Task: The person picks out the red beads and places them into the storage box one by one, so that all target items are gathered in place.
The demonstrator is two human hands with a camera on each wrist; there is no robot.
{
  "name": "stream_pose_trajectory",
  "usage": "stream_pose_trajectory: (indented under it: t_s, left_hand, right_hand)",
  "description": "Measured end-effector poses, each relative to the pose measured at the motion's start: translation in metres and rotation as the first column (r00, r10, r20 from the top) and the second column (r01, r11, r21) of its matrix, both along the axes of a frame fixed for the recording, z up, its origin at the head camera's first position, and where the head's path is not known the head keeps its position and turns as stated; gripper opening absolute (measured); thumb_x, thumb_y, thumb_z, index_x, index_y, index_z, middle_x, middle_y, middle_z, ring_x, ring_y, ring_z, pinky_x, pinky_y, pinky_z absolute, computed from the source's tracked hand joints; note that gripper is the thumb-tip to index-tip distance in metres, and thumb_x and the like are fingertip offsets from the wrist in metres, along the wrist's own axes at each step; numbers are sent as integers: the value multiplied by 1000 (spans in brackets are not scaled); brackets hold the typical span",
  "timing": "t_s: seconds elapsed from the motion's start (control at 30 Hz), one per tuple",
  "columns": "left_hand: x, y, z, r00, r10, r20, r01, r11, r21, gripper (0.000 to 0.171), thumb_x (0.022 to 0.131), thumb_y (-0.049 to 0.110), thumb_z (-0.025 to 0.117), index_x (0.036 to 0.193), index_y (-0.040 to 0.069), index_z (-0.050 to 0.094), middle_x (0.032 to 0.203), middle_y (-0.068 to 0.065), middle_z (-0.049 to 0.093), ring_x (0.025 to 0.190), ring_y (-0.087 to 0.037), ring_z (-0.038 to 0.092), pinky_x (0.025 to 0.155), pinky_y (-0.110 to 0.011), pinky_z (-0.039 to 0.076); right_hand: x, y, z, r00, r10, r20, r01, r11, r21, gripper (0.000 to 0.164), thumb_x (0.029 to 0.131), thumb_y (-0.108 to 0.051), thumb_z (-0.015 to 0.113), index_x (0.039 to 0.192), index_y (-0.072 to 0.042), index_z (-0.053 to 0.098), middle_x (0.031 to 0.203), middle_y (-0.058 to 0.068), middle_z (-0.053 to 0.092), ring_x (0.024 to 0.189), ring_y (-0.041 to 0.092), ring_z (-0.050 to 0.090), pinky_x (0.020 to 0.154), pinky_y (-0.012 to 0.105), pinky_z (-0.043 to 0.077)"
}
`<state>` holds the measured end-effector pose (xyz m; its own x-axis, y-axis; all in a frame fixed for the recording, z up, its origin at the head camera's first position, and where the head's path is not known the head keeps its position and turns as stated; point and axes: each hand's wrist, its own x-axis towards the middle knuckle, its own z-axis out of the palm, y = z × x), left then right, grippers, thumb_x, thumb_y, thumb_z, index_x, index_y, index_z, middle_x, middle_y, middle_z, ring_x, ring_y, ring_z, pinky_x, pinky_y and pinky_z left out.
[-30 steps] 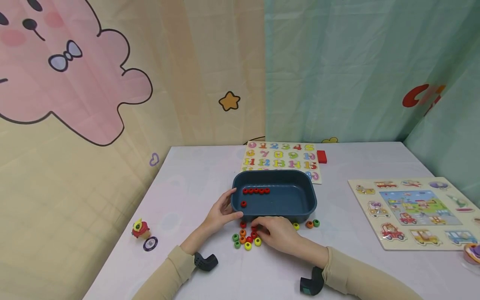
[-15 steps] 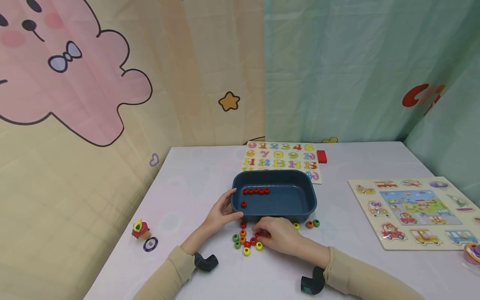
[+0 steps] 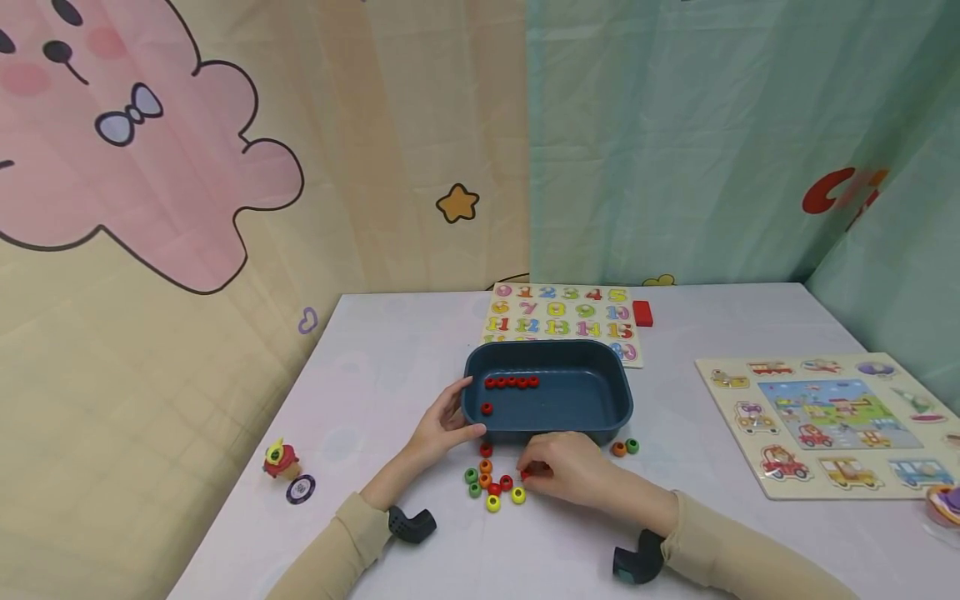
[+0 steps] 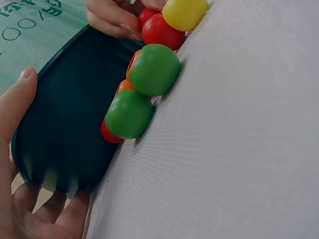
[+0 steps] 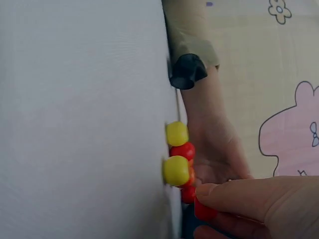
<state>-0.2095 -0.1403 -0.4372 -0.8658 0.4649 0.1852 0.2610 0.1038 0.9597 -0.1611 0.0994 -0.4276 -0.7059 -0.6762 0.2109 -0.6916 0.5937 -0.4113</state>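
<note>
A dark blue rectangular tray [image 3: 577, 398] holds a row of several red beads [image 3: 512, 382] and a lone red bead [image 3: 487, 408] at its left. My left hand [image 3: 442, 425] grips the tray's left end; the left wrist view shows fingertips [image 4: 75, 211] curled against its outer wall. In front of the tray, my right hand [image 3: 564, 469] pinches a red bead [image 5: 204, 211] between thumb and fingers, low by the table. Left of it lie loose beads: green [image 3: 471, 475], orange [image 3: 486, 466], red [image 3: 506, 482] and yellow [image 3: 518, 495].
An orange bead [image 3: 618, 449] and a green bead [image 3: 632, 447] lie off the tray's front right corner. Behind it is a number board [image 3: 557, 309] beside a red block [image 3: 642, 313]. A vehicle puzzle [image 3: 832, 425] lies right; a small toy [image 3: 281, 459] and round disc [image 3: 301, 489] lie left.
My right hand has moved slightly right, drawing a red bead away from the loose group. A few nearby red and yellow beads have shifted. My left hand and the tray stay in place.
</note>
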Motion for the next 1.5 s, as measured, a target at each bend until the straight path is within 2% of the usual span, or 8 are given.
stream_pose_trajectory:
  t_s: [0.23, 0.47, 0.63, 0.7, 0.83, 1.03, 1.2, 1.5]
  left_hand:
    - [0, 0, 0, 1000, -10, -13, 10, 1000, 13, 74, 80, 9, 66, 139, 1, 21, 144, -20, 19, 129, -31, 24, 99, -43, 31]
    - [0, 0, -1, 1000, -13, -1, 13, 1000, 18, 75, 81, 10, 66, 139, 2, 20, 144, -20, 18, 129, -33, 23, 98, -42, 31]
    - [1, -1, -3, 1000, -23, 12, 23, 999, 27, 74, 81, 11, 66, 140, 4, 21, 145, -17, 18, 130, -31, 23, 99, -38, 31]
    - [1, -1, -3, 999, -27, 19, 26, 999, 35, 74, 81, 11, 65, 140, 4, 21, 145, -16, 19, 130, -30, 23, 99, -37, 31]
    - [0, -1, -4, 999, -32, 22, 31, 998, 54, 75, 80, 9, 66, 140, 3, 20, 145, -18, 18, 130, -31, 21, 100, -39, 29]
    - [0, -1, -4, 999, -36, 18, 34, 997, 67, 76, 80, 8, 66, 140, 2, 19, 144, -20, 19, 130, -32, 21, 100, -41, 28]
    - [-1, -1, -3, 1000, -19, 3, 19, 999, 40, 75, 81, 11, 66, 140, 3, 20, 143, -21, 19, 129, -33, 22, 99, -42, 30]
    - [0, -1, -1, 999, -37, 5, 36, 998, 50, 74, 81, 8, 65, 140, 2, 19, 144, -22, 17, 130, -34, 21, 99, -43, 28]
  right_hand:
    - [-5, 3, 33, 998, 35, 61, -28, 993, -111, 19, 77, -26, 70, 94, -19, 68, 86, -16, 59, 73, 4, 55, 65, 21, 49]
    - [-30, -6, 47, 999, -20, 40, 29, 972, -235, 21, 76, -27, 72, 94, -20, 66, 86, -14, 60, 78, 4, 54, 69, 24, 50]
    - [-50, -16, 43, 992, -82, 91, 105, 953, -286, 22, 75, -21, 72, 95, -17, 65, 85, -9, 60, 79, 15, 56, 68, 31, 51]
    - [-57, -19, 39, 987, -111, 120, 141, 948, -284, 23, 75, -19, 72, 96, -15, 65, 85, -8, 60, 80, 17, 56, 68, 30, 51]
    - [-70, -27, 31, 972, -175, 154, 210, 944, -253, 24, 75, -17, 72, 97, -14, 65, 86, -8, 60, 80, 14, 55, 69, 26, 49]
    - [-84, -38, 17, 953, -220, 211, 260, 947, -188, 25, 74, -11, 71, 98, -12, 65, 85, -5, 61, 74, 10, 54, 62, 22, 48]
    - [-87, -43, 12, 951, -222, 217, 253, 959, -130, 27, 73, -8, 71, 99, -11, 64, 85, -3, 62, 72, 9, 55, 62, 22, 48]
    - [-88, -47, 10, 958, -218, 187, 230, 972, -40, 29, 74, -7, 71, 102, -8, 63, 87, -1, 62, 74, 11, 54, 68, 24, 49]
